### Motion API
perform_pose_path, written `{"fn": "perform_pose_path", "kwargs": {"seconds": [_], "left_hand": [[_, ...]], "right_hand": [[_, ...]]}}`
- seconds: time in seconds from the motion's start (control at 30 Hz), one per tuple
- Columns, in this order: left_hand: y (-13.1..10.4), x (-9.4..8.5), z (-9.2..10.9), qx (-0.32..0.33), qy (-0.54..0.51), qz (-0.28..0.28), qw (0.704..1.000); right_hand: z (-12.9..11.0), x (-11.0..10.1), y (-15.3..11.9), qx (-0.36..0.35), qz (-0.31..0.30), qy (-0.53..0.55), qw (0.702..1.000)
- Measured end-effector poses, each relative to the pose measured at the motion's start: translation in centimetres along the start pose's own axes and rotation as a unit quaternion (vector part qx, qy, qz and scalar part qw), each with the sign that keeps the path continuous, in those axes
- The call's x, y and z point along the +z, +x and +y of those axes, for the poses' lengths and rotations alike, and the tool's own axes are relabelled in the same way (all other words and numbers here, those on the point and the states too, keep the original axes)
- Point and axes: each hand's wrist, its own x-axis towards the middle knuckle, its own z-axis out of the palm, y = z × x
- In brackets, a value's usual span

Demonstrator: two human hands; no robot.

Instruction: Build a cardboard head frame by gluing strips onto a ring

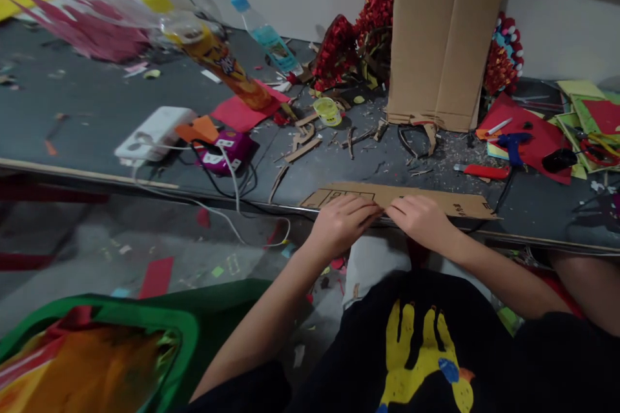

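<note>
A flat strip of brown cardboard [455, 202] with black print lies along the near edge of the table. My left hand [345, 222] and my right hand [419, 219] meet at its near edge around the middle. Both have their fingers curled over the cardboard and pinch it, thumbs mostly hidden. Beyond the strip, to the right, a red box cutter [482, 171] lies on the table. Torn cardboard scraps [303, 150] are scattered to the left of it.
A tall cardboard panel [438, 39] stands at the back. On the left are an orange drink bottle [227, 64], a blue bottle [271, 39], a white power strip [155, 132] and a purple socket block [227, 151] with cables. A green bin [191, 335] stands below left.
</note>
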Motion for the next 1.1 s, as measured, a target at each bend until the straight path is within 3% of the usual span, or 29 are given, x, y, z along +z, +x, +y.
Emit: {"fn": "perform_pose_path", "kwargs": {"seconds": [0.1,0.23,0.33,0.43,0.53,0.63,0.73,0.8,0.87,0.93,0.97,1.0,1.1], "left_hand": [[-1.0,0.9,0.6,0.050,0.038,0.049,0.997],[-2.1,1.4,1.0,0.072,0.043,0.084,0.993],[-2.4,1.0,1.1,0.026,0.136,0.219,0.966],[-1.6,0.1,1.6,-0.098,0.185,0.364,0.908],[0.2,-0.5,3.2,-0.205,0.100,0.372,0.900],[2.2,-0.5,5.4,-0.181,0.037,0.288,0.940],[3.7,-0.2,6.7,-0.132,0.029,0.206,0.969],[4.2,0.0,6.6,-0.117,0.029,0.170,0.978],[4.3,0.3,5.8,-0.107,0.032,0.130,0.985],[4.1,0.6,4.6,-0.104,0.048,0.092,0.989],[3.9,0.8,4.0,-0.107,0.060,0.076,0.990],[3.8,0.9,3.3,-0.111,0.072,0.062,0.989],[3.9,1.1,1.7,-0.128,0.109,0.018,0.986]], "right_hand": [[-0.3,0.9,-1.5,-0.019,0.038,-0.007,0.999],[-0.2,1.3,-2.4,0.007,0.068,-0.018,0.997],[0.3,0.1,-1.9,0.042,0.093,0.003,0.995],[0.7,-2.3,-0.7,0.093,0.189,0.091,0.973],[0.2,-4.6,1.1,0.156,0.318,0.218,0.909],[-0.9,-5.2,2.9,0.264,0.424,0.344,0.795],[-2.2,-3.5,3.8,0.319,0.439,0.477,0.692],[-2.6,-1.9,3.3,0.340,0.410,0.532,0.658],[-2.1,-0.4,1.8,0.348,0.353,0.539,0.681],[-0.5,0.7,-0.6,0.347,0.265,0.469,0.767],[0.8,1.0,-1.9,0.355,0.211,0.390,0.823],[2.4,1.3,-3.3,0.383,0.183,0.284,0.860],[8.3,1.8,-7.1,0.406,0.111,0.051,0.906]]}}
